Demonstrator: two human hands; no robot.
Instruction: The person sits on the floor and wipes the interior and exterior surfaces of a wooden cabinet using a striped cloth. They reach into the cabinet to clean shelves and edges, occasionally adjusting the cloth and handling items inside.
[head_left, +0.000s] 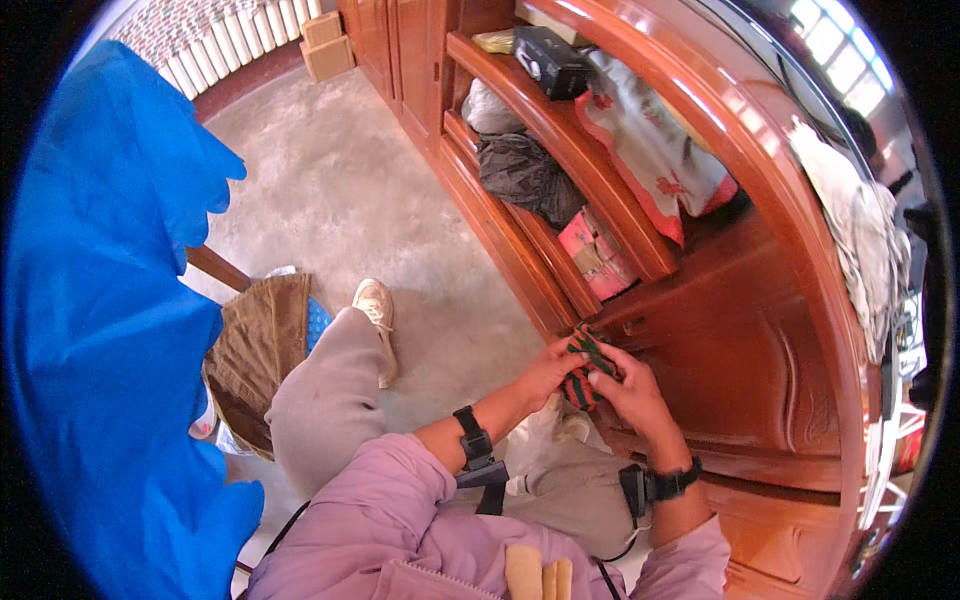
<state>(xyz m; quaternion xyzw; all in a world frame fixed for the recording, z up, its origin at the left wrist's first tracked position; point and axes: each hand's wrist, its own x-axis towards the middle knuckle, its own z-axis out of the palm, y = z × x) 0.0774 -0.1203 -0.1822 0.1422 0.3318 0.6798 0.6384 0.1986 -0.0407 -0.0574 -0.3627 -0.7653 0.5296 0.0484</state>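
A small red, green and black striped fabric piece (580, 390), apparently knitted, is held between both hands in front of the wooden cabinet (727, 352). My left hand (552, 370) grips it from the left, with fingertips on its upper part. From the right, my right hand (636, 386) pinches the same piece, thumb across its front. Parts of the piece are hidden behind the fingers, so its full shape cannot be told. Black straps with small devices sit on my left wrist (474, 439) and right wrist (660, 481).
Open shelves hold a dark plastic bag (525, 176), a pink box (596, 255), a black box (551, 61) and a red-edged cloth (652, 142). A blue cloth (112, 300) drapes at the left, beside a brown-covered seat (259, 360). Cardboard boxes (327, 56) stand by the radiator (232, 45).
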